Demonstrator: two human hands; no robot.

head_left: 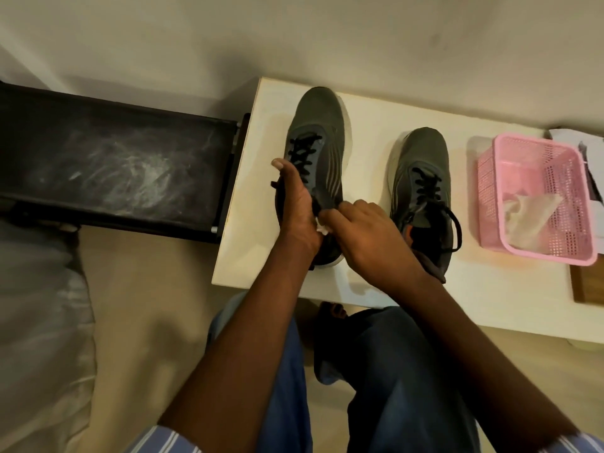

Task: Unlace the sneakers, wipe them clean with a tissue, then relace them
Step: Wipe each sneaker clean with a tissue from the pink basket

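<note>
A: Left hand point(295, 204) grips the dark grey mesh left sneaker point(315, 165) at its collar, steadying it on the white table point(376, 125).
B: Right hand point(366, 230) pinches a white tissue point(322, 227) at the heel, probably wiping. The other grey sneaker point(421, 178) waits at three o'clock, before the pink plastic basket point(536, 194).

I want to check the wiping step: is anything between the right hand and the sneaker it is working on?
Only the tissue, pinched in the right hand against the left sneaker. The left hand grips that sneaker.
</note>
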